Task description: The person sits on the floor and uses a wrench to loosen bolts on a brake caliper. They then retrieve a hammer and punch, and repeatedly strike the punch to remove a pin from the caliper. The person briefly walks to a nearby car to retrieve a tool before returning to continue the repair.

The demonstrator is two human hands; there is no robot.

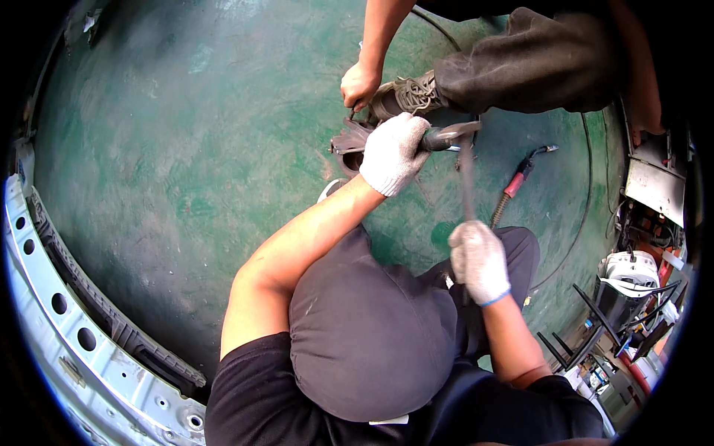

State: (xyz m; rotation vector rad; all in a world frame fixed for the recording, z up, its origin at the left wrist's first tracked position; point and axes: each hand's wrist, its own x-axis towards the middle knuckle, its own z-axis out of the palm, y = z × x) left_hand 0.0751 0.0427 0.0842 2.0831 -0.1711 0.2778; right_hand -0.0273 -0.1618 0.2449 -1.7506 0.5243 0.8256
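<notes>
My left hand [394,152], in a white knit glove, is closed round a dark cylindrical metal tool [433,140]. My gloved right hand [480,260] grips a hammer [467,182]; its shaft is smeared by motion and its head overlaps the end of the cylindrical tool, contact unclear. Just left of my left hand, a dark metal part [349,145] sits low near the floor, partly hidden. A co-worker's bare hand [361,85] grips something small and dark above that part, beside their shoe [405,93].
A red-and-black welding torch [515,182] lies on the green floor [186,149] with cables. A long perforated metal panel [85,338] runs along the left edge. A black rack [602,316], white container and clutter fill the right edge. The co-worker's trousered leg [520,63] occupies the top right.
</notes>
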